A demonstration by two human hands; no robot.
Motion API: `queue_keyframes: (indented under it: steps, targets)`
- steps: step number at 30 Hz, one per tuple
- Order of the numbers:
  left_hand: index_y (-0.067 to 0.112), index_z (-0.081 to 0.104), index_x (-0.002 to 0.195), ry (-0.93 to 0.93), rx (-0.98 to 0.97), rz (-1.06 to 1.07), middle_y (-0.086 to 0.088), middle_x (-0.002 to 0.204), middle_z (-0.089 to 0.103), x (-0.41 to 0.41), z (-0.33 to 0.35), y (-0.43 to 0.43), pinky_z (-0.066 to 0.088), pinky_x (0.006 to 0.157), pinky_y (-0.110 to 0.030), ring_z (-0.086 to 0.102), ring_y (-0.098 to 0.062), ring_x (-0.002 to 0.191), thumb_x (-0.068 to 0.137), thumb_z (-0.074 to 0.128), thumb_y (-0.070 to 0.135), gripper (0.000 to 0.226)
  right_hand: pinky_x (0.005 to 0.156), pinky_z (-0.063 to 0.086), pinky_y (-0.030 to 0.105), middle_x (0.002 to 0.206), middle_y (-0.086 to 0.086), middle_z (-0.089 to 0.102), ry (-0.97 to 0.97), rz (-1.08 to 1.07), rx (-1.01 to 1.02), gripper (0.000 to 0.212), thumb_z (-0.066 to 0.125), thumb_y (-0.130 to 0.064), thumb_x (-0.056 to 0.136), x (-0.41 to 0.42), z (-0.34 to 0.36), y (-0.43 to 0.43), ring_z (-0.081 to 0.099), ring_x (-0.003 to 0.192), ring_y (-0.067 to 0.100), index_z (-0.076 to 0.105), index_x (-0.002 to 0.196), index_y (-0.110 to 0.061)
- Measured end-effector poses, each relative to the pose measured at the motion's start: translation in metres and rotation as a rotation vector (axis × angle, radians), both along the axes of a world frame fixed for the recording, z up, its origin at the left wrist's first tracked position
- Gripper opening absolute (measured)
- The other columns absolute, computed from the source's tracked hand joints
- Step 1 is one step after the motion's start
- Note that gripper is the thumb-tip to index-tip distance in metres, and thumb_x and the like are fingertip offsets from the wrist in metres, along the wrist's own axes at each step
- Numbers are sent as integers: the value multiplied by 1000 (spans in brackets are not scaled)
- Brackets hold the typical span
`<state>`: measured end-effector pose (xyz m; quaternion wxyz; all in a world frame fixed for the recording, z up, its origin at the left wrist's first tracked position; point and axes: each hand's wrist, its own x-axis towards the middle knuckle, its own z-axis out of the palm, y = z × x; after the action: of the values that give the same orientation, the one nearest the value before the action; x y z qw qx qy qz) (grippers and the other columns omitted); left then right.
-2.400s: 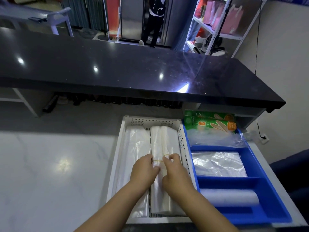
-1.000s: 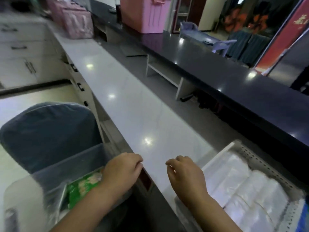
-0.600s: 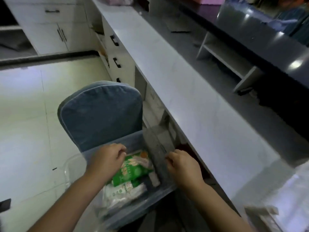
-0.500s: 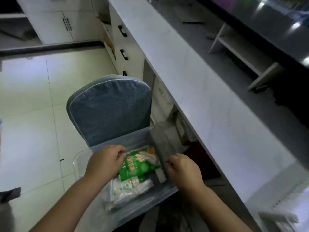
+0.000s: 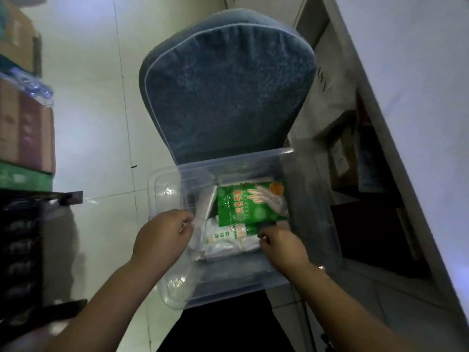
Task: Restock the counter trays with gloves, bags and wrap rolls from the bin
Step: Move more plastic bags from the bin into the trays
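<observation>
A clear plastic bin (image 5: 229, 162) sits on a blue padded chair below me. In it, a green glove pack (image 5: 250, 204) printed with white hands lies on top of a white pack (image 5: 228, 237). A pale plastic bag bundle (image 5: 203, 212) leans against the bin's left side. My left hand (image 5: 162, 232) is inside the bin with curled fingers touching that bundle; whether it grips is unclear. My right hand (image 5: 281, 243) pinches the white pack's right edge, just under the green pack's lower corner. The counter trays are out of view.
The blue chair back (image 5: 228, 85) rises behind the bin. The white counter edge (image 5: 406, 110) runs down the right, with dim shelves of boxes (image 5: 355, 158) under it. Stacked cartons (image 5: 25, 128) and a dark rack (image 5: 22, 250) stand at the left on a tiled floor.
I turned from the counter trays to the bin on the chair. Both hands moved from the bin's rim down onto the packs, and the view now looks steeply down.
</observation>
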<state>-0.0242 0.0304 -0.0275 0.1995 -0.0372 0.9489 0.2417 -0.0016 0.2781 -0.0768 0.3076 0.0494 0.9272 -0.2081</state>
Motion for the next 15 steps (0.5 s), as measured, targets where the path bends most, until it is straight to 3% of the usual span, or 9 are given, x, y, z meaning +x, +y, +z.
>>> queue_keyframes:
  steps: [6, 9, 15]
  targets:
    - [28, 67, 107, -93, -55, 62, 8, 102, 70, 25, -54, -9, 45, 69, -25, 62, -14, 86, 87, 60, 27, 21, 91, 47, 33, 127, 10, 60, -283, 153, -25, 39, 55, -16, 86, -2, -102, -18, 55, 116, 27, 56, 125, -21]
    - [28, 67, 108, -110, -61, 74, 8, 105, 70, 32, -75, -9, 49, 73, -27, 64, -13, 88, 87, 62, 26, 22, 100, 42, 35, 138, 11, 49, -253, 339, 24, 50, 53, -10, 85, 1, -142, -24, 47, 124, 27, 45, 134, -15]
    - [28, 67, 111, -93, -76, 141, 7, 107, 70, 39, -96, -6, 49, 77, -28, 65, -16, 89, 87, 61, 29, 25, 97, 37, 39, 134, 15, 47, -158, 660, 192, 55, 48, -5, 84, 4, -189, -32, 47, 119, 32, 35, 137, -8]
